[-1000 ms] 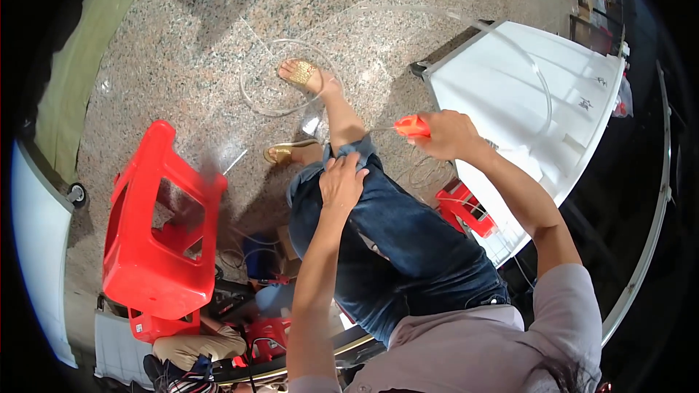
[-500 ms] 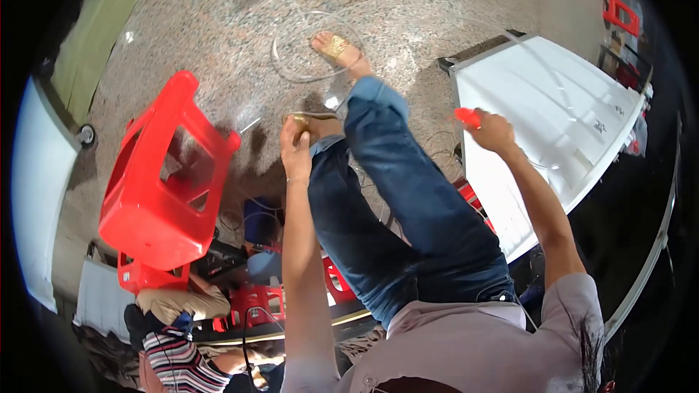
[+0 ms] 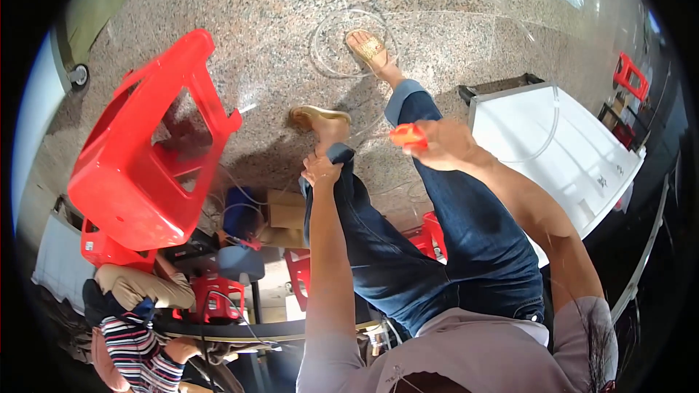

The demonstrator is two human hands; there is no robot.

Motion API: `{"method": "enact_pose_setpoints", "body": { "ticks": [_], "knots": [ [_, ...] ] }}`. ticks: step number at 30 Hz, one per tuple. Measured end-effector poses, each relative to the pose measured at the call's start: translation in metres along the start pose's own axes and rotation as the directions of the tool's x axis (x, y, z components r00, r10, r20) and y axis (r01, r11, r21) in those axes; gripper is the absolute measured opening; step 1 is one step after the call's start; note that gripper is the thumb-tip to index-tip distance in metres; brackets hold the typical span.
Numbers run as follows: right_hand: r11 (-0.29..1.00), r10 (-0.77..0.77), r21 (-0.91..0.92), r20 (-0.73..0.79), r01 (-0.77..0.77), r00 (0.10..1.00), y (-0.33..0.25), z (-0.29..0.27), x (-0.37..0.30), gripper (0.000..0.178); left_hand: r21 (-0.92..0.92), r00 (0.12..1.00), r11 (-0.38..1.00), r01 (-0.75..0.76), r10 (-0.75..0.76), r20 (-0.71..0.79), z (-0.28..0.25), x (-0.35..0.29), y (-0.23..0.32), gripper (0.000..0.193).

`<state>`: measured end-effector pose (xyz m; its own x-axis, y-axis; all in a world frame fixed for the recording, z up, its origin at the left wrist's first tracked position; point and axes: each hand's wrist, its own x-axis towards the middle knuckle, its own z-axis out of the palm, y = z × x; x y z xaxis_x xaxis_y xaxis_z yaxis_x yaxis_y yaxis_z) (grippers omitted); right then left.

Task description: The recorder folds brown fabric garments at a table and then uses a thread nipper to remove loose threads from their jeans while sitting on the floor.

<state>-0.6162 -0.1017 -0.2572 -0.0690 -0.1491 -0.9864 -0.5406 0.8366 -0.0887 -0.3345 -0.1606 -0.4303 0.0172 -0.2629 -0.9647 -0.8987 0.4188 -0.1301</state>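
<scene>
My right hand (image 3: 445,144) is closed around a small red-orange tool (image 3: 409,136) whose exact kind is hard to make out; I hold it above my right leg. My left hand (image 3: 322,169) rests with curled fingers at the rolled cuff (image 3: 339,151) of my left trouser leg; what it grips, if anything, is hidden. A loop of clear tubing (image 3: 315,54) lies on the floor around my right foot in a gold sandal (image 3: 369,46). A faint strand of tubing runs between the left cuff and the red-orange tool.
A large red plastic stool (image 3: 138,182) stands at the left, above a seated person in striped clothing (image 3: 135,346). On the right is a white panel (image 3: 539,145) with clear tubing across it. A cardboard box (image 3: 286,211) and red stools are below; another red stool (image 3: 630,76) stands far right.
My right hand has moved left with the red-orange tool, from beside the white panel to above my right leg. My left hand has gone from my left shoe to the trouser cuff. The view has shifted.
</scene>
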Motion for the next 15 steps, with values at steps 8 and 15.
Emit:
{"method": "enact_pose_setpoints", "body": {
  "ticks": [8, 15],
  "knots": [
    [0.993, -0.039, -0.115, -0.129, 0.024, 0.991, 0.001, -0.016, 0.019, 0.046, -0.063, 0.489, 0.487, -0.871, 0.848, -0.205, 0.031, -0.03, -0.041, 0.024],
    [0.983, 0.007, -0.172, -0.322, -0.066, 0.947, 0.055, -0.049, -0.035, 0.038, 0.008, 0.629, 0.696, -0.718, 0.654, -0.42, -0.004, -0.11, -0.032, 0.048]
  ]
}}
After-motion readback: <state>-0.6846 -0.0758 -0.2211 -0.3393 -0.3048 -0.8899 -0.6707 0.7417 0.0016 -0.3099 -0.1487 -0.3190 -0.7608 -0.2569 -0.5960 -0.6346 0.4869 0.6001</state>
